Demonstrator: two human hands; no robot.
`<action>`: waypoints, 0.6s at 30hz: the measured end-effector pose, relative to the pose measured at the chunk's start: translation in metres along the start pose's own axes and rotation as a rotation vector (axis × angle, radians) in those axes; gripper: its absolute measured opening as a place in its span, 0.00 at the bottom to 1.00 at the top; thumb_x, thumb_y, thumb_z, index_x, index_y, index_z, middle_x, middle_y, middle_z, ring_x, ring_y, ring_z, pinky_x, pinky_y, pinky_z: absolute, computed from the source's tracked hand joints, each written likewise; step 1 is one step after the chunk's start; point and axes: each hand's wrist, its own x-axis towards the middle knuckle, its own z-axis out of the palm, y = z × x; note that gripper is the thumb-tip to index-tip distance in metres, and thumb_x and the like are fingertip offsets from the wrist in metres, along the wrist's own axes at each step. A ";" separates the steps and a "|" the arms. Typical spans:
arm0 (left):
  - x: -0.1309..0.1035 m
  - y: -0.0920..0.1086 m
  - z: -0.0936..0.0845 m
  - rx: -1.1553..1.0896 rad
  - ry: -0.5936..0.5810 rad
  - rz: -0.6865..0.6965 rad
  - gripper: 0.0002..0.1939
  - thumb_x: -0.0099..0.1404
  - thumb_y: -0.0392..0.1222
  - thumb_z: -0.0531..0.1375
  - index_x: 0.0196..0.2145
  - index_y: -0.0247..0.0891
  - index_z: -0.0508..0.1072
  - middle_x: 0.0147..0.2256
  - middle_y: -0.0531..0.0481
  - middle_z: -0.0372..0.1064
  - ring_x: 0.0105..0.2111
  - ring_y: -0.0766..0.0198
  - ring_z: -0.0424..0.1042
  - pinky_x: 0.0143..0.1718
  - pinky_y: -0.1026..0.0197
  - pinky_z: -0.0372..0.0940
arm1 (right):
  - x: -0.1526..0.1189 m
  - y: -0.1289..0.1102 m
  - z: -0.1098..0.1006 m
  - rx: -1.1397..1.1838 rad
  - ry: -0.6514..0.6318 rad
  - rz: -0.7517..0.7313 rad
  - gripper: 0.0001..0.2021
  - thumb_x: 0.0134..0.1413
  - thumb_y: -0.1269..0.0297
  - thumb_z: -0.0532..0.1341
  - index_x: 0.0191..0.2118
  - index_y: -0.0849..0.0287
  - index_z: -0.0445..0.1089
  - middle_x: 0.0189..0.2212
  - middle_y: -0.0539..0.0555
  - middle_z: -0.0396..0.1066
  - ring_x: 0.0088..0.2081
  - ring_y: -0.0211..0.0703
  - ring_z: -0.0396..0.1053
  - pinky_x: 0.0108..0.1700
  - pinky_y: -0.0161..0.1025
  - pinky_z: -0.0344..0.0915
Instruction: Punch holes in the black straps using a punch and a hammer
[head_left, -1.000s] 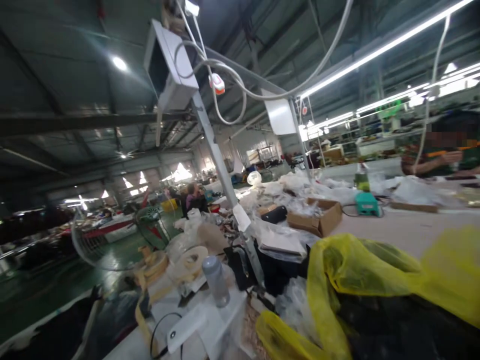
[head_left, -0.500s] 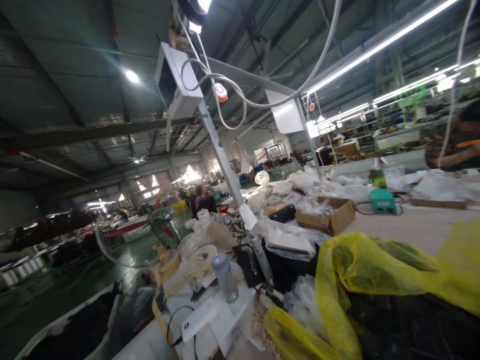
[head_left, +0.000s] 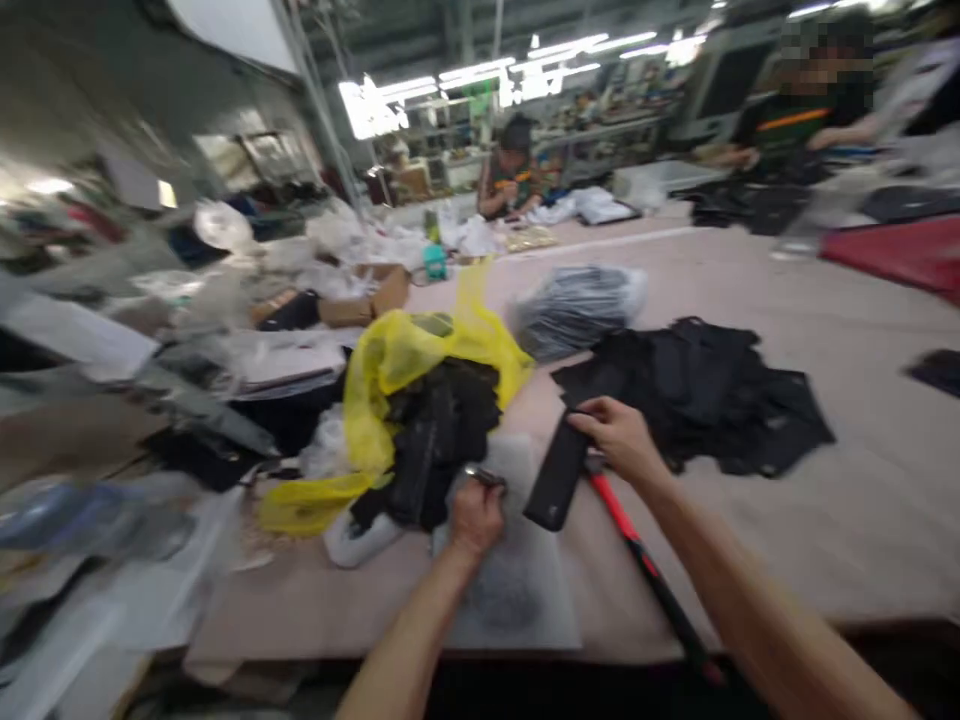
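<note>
My left hand [head_left: 476,515] is closed around a small dark metallic tool [head_left: 486,477], too blurred to name, over a translucent sheet [head_left: 517,580]. Between thumb and fingers, my right hand [head_left: 611,435] pinches the upper end of a flat black rectangular piece [head_left: 556,475]. Beside that piece, a red and black long-handled tool [head_left: 637,550] lies on the table. Left of centre, a yellow plastic bag [head_left: 375,370] lies open around black pieces [head_left: 442,430]. More black pieces [head_left: 697,390] are spread in a pile beyond my right hand.
A plastic-wrapped dark bundle [head_left: 577,305] lies behind the piles. A cardboard box [head_left: 371,295] and a slanted metal post [head_left: 210,410] stand at the left. Two people [head_left: 514,170] are across the table [head_left: 885,500]. Red material [head_left: 900,250] lies at the right.
The view has swung down and to the right. Both hands, the flat black piece and the black pile are now visible; the yellow bag appears further left.
</note>
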 end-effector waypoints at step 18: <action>0.006 -0.010 0.008 0.028 0.039 0.051 0.10 0.65 0.40 0.55 0.40 0.38 0.75 0.38 0.43 0.77 0.41 0.53 0.77 0.44 0.55 0.70 | -0.043 0.060 0.085 -0.265 -0.057 -0.191 0.23 0.53 0.64 0.63 0.56 0.59 0.66 0.53 0.61 0.66 0.54 0.50 0.64 0.56 0.48 0.62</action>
